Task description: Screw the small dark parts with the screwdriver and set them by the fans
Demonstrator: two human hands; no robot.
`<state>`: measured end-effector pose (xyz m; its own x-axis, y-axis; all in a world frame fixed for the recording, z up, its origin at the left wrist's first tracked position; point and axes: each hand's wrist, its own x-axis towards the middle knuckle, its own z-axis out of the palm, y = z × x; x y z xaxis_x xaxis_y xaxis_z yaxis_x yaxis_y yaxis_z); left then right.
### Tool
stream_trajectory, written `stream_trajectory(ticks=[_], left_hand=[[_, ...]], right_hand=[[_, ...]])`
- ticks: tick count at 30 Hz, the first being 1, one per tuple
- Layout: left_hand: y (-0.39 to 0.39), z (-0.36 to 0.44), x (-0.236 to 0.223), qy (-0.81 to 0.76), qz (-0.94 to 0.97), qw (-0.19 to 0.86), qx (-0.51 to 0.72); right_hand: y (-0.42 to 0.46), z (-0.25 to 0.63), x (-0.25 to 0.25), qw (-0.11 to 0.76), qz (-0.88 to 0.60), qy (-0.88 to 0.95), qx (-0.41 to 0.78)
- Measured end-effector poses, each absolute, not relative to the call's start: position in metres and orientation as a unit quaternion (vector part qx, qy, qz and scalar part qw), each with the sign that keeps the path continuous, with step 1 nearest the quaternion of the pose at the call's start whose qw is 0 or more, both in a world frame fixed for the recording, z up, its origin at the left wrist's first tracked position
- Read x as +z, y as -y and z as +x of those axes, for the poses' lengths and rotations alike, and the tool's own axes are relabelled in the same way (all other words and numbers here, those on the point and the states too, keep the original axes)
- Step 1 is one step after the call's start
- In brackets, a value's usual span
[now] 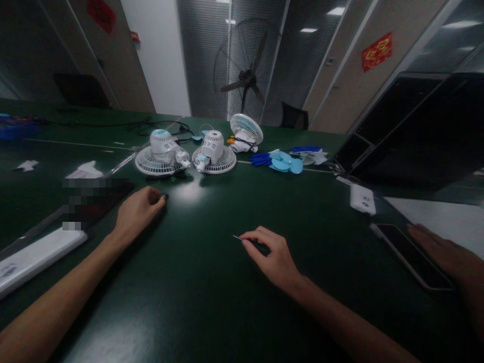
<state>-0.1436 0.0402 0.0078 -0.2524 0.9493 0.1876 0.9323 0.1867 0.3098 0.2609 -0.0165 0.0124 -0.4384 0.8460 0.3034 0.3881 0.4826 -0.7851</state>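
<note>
My left hand (139,210) is closed at the left, thumb and forefinger pinching a small dark piece (165,195) just above the green table (196,302). What that piece is, I cannot make out. A small screwdriver (260,246) lies in my right hand (275,256), its thin metal shaft pointing left past the fingertips and its dark handle partly hidden in the palm. Beyond my left hand, two white fan heads (162,151) (214,151) rest grille-down with their motor housings up. Behind them another white fan head (246,133) leans tilted.
Light-blue fan blades (286,162) and blue gloves (260,159) lie at the back. A white power strip (41,252) is at the left. At the right are a phone (414,257), a white box-like item (363,199), a large dark monitor (412,131) and another person's hand (442,247).
</note>
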Motion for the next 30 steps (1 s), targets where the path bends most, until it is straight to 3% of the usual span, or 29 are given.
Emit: stream_trajectory(ticks=[30], left_hand=[[-0.024, -0.082, 0.01, -0.488, 0.836, 0.168, 0.187]], right_hand=[[0.016, 0.26, 0.011, 0.351, -0.404, 0.784, 0.313]])
